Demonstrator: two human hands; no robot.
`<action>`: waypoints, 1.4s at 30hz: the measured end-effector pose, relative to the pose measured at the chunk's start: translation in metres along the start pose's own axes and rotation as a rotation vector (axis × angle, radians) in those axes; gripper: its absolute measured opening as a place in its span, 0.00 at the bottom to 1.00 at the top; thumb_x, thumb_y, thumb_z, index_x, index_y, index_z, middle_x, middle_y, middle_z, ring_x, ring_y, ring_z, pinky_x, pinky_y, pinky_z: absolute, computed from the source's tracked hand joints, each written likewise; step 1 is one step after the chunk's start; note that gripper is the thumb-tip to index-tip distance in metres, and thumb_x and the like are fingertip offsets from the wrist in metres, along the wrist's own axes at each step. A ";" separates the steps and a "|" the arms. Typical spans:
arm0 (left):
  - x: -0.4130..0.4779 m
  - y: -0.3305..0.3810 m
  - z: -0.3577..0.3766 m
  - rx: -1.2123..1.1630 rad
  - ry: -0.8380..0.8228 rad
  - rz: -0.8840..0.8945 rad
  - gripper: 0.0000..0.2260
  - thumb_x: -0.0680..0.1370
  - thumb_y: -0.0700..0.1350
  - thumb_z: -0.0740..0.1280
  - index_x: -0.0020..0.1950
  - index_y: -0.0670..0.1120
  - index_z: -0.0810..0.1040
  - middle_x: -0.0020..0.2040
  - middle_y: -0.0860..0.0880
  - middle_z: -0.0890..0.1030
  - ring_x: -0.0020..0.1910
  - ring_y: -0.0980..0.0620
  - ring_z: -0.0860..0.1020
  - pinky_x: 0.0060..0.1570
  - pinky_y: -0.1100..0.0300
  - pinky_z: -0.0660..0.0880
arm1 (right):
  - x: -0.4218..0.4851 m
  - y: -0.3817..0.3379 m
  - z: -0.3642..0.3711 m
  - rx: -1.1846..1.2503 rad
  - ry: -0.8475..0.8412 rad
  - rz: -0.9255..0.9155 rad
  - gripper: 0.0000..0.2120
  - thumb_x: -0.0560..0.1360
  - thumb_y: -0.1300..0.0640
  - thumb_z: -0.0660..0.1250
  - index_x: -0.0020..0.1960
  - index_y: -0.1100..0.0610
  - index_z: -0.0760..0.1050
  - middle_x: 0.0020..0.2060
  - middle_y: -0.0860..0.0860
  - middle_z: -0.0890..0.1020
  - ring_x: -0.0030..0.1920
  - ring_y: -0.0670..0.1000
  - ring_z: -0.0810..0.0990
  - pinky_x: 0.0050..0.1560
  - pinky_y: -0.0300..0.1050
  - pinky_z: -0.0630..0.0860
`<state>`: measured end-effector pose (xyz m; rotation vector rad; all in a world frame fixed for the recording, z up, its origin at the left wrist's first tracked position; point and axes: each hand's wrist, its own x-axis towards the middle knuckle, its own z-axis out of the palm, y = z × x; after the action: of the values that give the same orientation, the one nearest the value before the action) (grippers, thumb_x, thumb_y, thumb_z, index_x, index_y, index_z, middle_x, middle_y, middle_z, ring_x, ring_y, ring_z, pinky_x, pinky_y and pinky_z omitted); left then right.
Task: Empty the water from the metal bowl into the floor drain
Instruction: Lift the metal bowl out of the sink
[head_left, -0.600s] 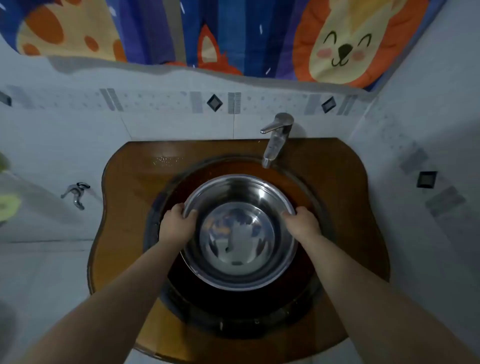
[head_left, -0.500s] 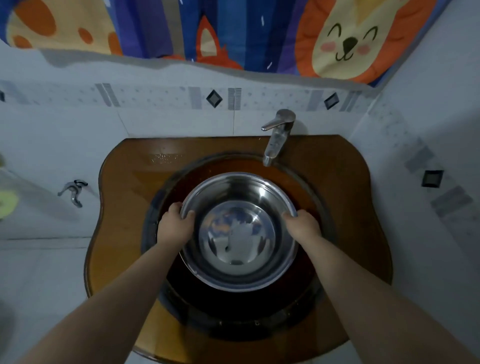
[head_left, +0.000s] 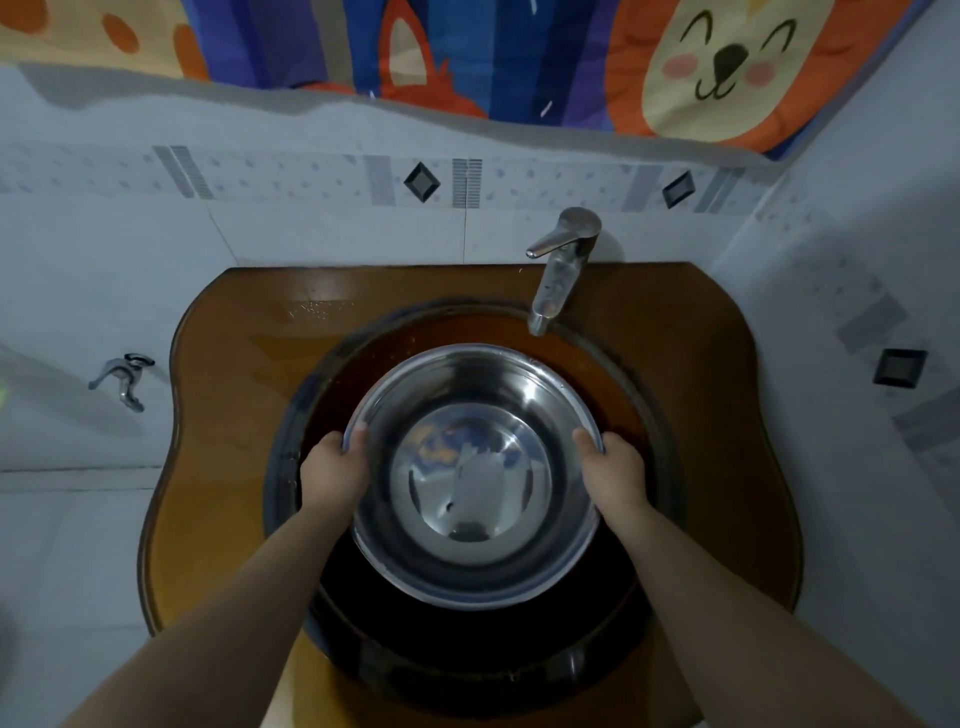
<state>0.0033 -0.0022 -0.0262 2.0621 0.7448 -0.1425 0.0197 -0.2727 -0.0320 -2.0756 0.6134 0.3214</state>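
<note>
Wall tap (head_left: 122, 382): a small metal tap on the pale tiled wall, far left, apart from the counter
Counter (head_left: 234, 415): an amber-brown glassy top with curved edges, wet in patches, set against the tiles
Left hand (head_left: 332, 470): grips the left rim of the bowl, thumb hooked over the edge into the inside, the other fingers hidden below the rim
Metal bowl (head_left: 475, 395): a round shiny steel bowl, held level within the sink basin; its bottom shows a mirror-bright circle reflecting colours, and how much water is in it I cannot tell
Sink basin (head_left: 467, 670): a dark round basin sunk in the counter, ringing the bowl on all sides
Right hand (head_left: 613, 470): grips the right rim the same way, thumb inside, fingers tucked out of sight
Faucet (head_left: 563, 265): chrome, behind and right of the bowl, spout angled over the basin
</note>
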 end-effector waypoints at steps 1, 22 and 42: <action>0.000 0.000 0.000 -0.014 0.004 -0.001 0.19 0.81 0.51 0.55 0.32 0.45 0.61 0.30 0.47 0.64 0.28 0.50 0.62 0.28 0.58 0.58 | -0.001 0.000 0.001 0.053 0.010 0.012 0.22 0.78 0.47 0.59 0.50 0.68 0.74 0.40 0.60 0.77 0.40 0.57 0.76 0.41 0.48 0.72; -0.020 0.015 -0.027 -0.154 0.002 -0.049 0.20 0.80 0.53 0.57 0.47 0.36 0.74 0.28 0.48 0.65 0.25 0.51 0.63 0.27 0.59 0.59 | -0.024 -0.016 -0.011 0.319 0.051 0.025 0.25 0.75 0.49 0.66 0.52 0.73 0.72 0.45 0.73 0.77 0.41 0.64 0.79 0.42 0.50 0.74; -0.051 0.024 -0.121 -0.342 0.007 -0.025 0.14 0.79 0.54 0.59 0.46 0.45 0.73 0.39 0.45 0.78 0.41 0.43 0.79 0.49 0.45 0.78 | -0.100 -0.084 -0.009 0.405 0.022 -0.075 0.11 0.75 0.53 0.67 0.42 0.61 0.73 0.39 0.62 0.74 0.39 0.58 0.75 0.39 0.48 0.72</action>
<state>-0.0462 0.0611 0.0807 1.7292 0.7436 -0.0191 -0.0194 -0.2121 0.0769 -1.7093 0.5603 0.1180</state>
